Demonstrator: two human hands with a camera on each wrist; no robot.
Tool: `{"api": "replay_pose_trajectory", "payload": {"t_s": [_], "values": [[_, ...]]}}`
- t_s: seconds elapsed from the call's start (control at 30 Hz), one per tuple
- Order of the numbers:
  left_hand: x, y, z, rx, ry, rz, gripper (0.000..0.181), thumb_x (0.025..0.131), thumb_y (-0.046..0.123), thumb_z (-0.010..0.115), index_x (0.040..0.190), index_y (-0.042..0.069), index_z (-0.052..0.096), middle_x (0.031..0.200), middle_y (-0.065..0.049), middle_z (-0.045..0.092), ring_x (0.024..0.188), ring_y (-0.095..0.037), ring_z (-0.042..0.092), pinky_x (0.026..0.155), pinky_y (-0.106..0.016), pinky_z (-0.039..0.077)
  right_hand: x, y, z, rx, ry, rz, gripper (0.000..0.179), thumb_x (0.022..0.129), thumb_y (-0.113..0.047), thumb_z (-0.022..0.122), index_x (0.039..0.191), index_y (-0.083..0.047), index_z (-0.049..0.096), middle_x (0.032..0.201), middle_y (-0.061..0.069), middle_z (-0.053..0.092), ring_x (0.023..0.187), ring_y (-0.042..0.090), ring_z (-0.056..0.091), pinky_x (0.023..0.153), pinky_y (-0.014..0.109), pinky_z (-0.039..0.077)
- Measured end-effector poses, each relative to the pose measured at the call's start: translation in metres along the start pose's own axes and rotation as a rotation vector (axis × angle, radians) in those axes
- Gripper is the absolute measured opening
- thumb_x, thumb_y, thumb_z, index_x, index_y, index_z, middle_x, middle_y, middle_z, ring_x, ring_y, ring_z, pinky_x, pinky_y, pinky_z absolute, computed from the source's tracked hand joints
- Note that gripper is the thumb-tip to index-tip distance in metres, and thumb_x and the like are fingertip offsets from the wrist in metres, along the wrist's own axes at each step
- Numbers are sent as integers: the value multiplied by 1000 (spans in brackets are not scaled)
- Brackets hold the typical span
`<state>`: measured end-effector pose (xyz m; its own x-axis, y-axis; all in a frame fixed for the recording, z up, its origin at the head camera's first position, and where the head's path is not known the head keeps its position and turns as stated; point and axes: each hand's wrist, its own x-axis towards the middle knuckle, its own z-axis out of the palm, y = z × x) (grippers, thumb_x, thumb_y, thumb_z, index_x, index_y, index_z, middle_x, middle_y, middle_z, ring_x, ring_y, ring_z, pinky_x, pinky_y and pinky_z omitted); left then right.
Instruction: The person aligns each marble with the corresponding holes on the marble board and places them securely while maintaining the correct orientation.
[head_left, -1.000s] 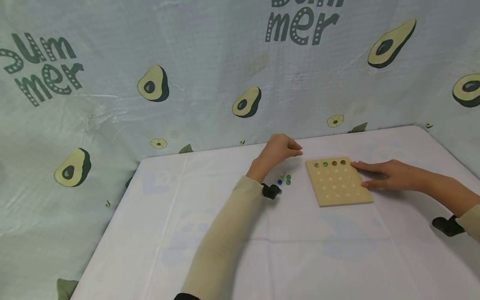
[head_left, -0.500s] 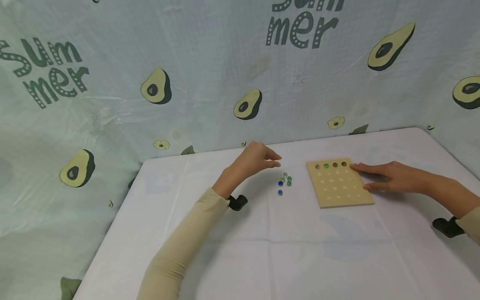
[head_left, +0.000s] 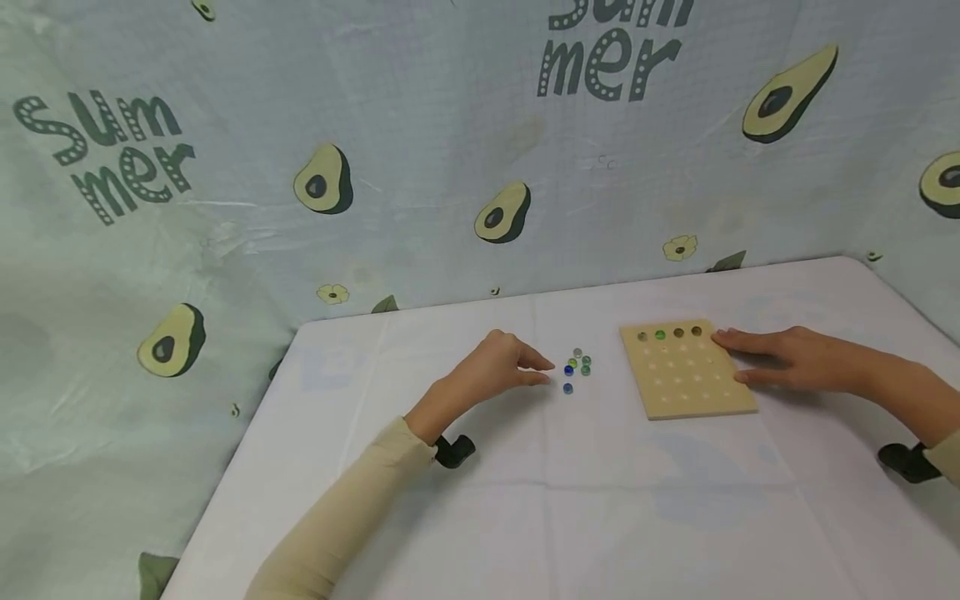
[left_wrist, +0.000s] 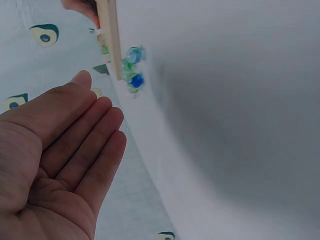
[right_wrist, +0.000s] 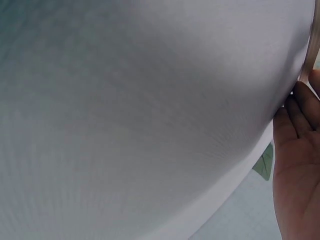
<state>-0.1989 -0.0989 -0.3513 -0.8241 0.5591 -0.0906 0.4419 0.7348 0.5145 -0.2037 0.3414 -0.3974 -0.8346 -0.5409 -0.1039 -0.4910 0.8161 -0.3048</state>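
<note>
In the head view my left hand (head_left: pixel 495 369) is just left of a small group of glass marbles (head_left: pixel 586 370) on the table, apart from them. Its thumb and fingertips point toward the marbles; the left wrist view shows nothing between them. A blue marble (left_wrist: pixel 135 80) is among the green and pale ones there. My right hand (head_left: pixel 798 358) lies at the right edge of a square wooden board (head_left: pixel 682 367), touching it with fairly straight fingers. Rows of shallow hollows cover the board. Its far row holds several marbles, one of them a green marble (head_left: pixel 660 335).
A white cloth (head_left: pixel 585 508) covers the table. Behind it hangs a pale curtain (head_left: pixel 420 150) printed with avocados and lettering. One blue marble (head_left: pixel 567 388) lies slightly nearer than the rest of the group.
My left hand has moved left away from above the marbles and the board, then down beside the marbles. My right hand and the board stay in place; the head view shifts slightly.
</note>
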Motion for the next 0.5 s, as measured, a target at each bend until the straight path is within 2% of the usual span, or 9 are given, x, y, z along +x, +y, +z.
{"api": "replay_pose_trajectory", "payload": {"t_s": [0.3, 0.5], "values": [[-4, -7, 8, -43, 1, 0, 25, 92, 22, 78, 115, 13, 79, 111, 0, 77, 108, -14, 70, 85, -24, 55, -4, -3, -5, -20, -45, -46, 75, 96, -50, 66, 154, -8, 45, 155, 21, 44, 135, 45, 49, 104, 61, 44], [-4, -11, 9, -49, 31, 41, 25, 92, 20, 78, 116, 14, 79, 111, 0, 77, 107, -12, 70, 86, -23, 55, -1, -2, -8, -9, -45, -63, 77, 93, -51, 70, 153, -8, 47, 155, 22, 44, 139, 45, 45, 105, 63, 41]]}}
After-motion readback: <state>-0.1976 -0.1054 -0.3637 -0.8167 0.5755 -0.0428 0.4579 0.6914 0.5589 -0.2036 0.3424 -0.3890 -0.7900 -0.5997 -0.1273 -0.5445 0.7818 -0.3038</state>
